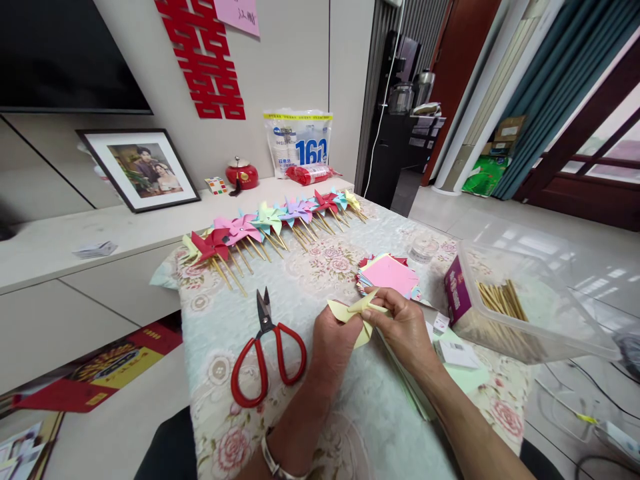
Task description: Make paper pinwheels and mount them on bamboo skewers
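My left hand (333,347) and my right hand (407,327) together hold a pale yellow paper piece (356,311) with folded points, just above the floral tablecloth (345,260). The fingers of both hands pinch the paper at its middle. Red-handled scissors (265,350) lie shut on the cloth just left of my left hand. A stack of coloured paper squares (387,273), pink on top, sits right behind my hands.
A row of finished paper pinwheels on wooden sticks (273,223) runs along the table's far left edge. A clear plastic box of wooden sticks (520,300) stands at the right. Beyond the table stands a low cabinet with a framed photo (140,170).
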The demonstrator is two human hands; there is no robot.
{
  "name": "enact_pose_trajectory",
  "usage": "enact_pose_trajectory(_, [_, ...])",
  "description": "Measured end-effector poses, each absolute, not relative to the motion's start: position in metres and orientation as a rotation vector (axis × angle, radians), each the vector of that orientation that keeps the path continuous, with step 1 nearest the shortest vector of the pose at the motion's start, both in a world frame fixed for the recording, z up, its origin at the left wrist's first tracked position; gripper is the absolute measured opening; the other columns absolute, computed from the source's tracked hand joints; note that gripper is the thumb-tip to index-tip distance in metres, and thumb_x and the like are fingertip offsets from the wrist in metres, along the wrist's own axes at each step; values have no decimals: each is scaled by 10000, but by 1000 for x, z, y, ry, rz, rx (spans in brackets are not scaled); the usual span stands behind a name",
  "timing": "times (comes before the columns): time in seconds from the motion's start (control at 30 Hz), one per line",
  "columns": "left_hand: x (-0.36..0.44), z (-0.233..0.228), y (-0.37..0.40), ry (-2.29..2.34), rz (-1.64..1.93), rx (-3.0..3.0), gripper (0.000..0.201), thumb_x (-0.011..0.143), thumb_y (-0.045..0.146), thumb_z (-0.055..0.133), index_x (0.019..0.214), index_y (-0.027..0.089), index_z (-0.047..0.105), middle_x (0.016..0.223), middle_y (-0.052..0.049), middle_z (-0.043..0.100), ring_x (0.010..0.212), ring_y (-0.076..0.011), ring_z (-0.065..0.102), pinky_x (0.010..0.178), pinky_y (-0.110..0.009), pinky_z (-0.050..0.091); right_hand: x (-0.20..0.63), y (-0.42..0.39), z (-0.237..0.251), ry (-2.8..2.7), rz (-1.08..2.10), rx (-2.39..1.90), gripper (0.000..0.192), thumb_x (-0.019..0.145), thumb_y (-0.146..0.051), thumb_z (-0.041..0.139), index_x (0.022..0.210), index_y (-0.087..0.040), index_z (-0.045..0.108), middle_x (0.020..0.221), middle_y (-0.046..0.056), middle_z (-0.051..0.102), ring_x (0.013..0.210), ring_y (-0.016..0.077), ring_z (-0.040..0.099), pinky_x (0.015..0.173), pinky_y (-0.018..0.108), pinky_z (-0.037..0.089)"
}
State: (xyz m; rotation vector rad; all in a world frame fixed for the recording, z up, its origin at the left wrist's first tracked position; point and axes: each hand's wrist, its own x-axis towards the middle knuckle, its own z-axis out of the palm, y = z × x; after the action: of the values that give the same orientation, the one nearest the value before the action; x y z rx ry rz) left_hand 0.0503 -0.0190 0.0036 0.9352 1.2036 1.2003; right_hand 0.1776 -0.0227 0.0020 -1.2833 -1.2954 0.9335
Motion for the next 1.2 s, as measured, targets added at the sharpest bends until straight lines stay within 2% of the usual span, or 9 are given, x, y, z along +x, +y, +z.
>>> enact_pose_trajectory(0.53, [52, 4, -20, 1194, 1206, 913, 148, 586, 245, 725, 652, 162, 622, 551, 44, 591, 516, -114, 497, 488, -216, 392, 178, -24, 3, -1256, 996, -1274, 281, 730, -260, 718, 1006, -215, 694, 871, 36, 766, 806, 238, 687, 749, 341, 506])
enact_pose_trajectory(0.8, [52, -2, -19, 1221, 1202, 948, 137, 587, 242, 727, 646, 170, 627, 549, 45, 596, 518, -122, 510, 489, -220, 401, 178, -25, 1, -1306, 923, -1289, 209, 748, -245, 707, 956, -218, 700, 861, 34, 768, 818, 245, 695, 748, 344, 524])
enact_pose_trajectory(1.2, [54, 0, -23, 1109, 1206, 904, 81, 620, 209, 683, 664, 166, 631, 550, 47, 589, 509, -115, 503, 486, -219, 403, 178, -23, 5, -1257, 961, -1302, 272, 716, -258, 698, 986, -227, 693, 846, 32, 765, 746, 238, 681, 669, 330, 507])
